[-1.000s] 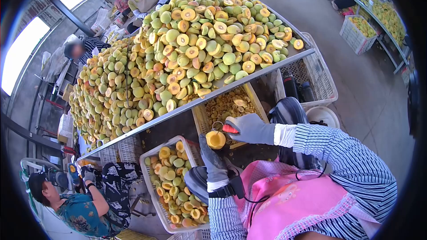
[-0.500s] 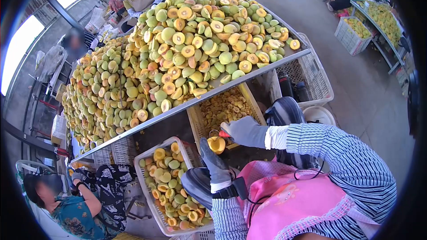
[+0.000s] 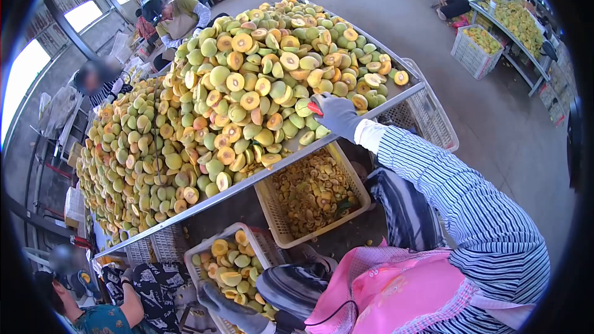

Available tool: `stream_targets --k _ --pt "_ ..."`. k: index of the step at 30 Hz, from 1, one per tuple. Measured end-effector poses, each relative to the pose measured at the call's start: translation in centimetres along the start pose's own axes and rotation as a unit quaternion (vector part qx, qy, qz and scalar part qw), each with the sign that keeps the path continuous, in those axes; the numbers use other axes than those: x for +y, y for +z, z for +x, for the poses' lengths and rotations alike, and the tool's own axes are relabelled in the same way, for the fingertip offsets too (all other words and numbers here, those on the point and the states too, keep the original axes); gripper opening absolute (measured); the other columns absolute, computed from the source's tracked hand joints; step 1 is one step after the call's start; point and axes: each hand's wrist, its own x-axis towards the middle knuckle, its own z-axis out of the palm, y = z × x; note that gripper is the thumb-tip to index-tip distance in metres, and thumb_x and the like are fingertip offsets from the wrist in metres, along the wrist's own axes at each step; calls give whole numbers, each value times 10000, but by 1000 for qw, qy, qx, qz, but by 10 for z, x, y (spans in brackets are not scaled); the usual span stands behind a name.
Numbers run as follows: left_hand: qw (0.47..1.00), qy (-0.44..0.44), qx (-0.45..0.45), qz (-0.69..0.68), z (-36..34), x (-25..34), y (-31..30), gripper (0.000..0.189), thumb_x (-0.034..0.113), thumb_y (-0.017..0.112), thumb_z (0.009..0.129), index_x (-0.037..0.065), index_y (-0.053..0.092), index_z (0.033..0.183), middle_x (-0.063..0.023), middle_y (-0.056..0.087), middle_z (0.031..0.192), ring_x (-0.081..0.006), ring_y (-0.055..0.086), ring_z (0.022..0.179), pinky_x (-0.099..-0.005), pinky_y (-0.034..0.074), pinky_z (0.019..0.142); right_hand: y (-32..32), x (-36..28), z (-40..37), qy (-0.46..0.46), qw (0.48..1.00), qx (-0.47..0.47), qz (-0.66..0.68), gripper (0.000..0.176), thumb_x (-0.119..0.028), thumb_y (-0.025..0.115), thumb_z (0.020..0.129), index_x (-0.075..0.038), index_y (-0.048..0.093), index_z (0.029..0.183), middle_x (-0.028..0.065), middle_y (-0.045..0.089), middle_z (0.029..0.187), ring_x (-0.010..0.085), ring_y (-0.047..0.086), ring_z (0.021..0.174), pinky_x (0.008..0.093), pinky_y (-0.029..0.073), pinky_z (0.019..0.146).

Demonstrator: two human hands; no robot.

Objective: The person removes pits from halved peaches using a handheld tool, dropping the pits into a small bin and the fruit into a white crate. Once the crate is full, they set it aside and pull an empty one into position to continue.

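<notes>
Taken from the middle of the view, the gloved right hand (image 3: 339, 115) was between one and two o'clock, closed around a small red tool (image 3: 315, 108) at the near edge of the heap of cut fruit (image 3: 250, 100). That heap spread from twelve round to nine o'clock on a metal-edged table (image 3: 278, 164). The gloved left hand (image 3: 229, 309) was at seven o'clock, low over a white crate (image 3: 212, 239) of hollowed fruit halves (image 3: 231, 278); its fingers were dim, so I could not tell whether it gripped anything. Between five and six o'clock stood a yellow crate (image 3: 328, 227) of scraps (image 3: 309, 192), beside the table edge. The wearer's pink apron (image 3: 408, 297) lay at five o'clock, and a co-worker (image 3: 93, 321) in a teal top was at eight.
</notes>
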Motion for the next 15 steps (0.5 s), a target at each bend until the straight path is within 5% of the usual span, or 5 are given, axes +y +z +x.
stream_targets --k 2,4,9,13,15 --pt "999 22 49 -7 14 32 -2 365 213 600 923 -45 554 1178 -126 636 960 -220 643 912 -326 559 757 14 -1 20 -45 998 -20 -45 440 -286 727 801 -83 551 1150 149 649 980 332 683 831 451 536 684" --pt "846 -329 5 -420 10 5 30 361 294 463 1013 50 541 1267 -135 565 1277 -268 552 1195 -391 457 989 17 -13 35 -43 986 -115 -113 513 -302 754 775 -85 537 1186 158 650 1015 332 682 872 450 538 722" --pt "779 -330 -120 -519 44 60 85 419 347 466 1014 68 529 1320 -127 585 1272 -228 659 938 -379 544 809 30 -17 33 36 971 -56 228 513 -380 769 801 -50 571 1141 115 670 842 288 670 770 406 520 698" --pt "652 -424 -247 -578 70 88 136 468 478 487 990 88 603 1222 -95 641 1143 -220 660 870 -361 566 667 -29 -94 -20 51 762 -396 509 534 -449 777 827 -38 597 1117 3 587 793 101 551 616 273 449 535" --pt "807 -205 -284 -476 56 78 169 516 521 470 987 95 564 1264 -93 629 1164 -230 658 885 -369 572 661 -26 -122 -39 8 819 -336 464 498 -460 770 831 -47 593 1045 61 593 751 161 534 601 303 451 552"
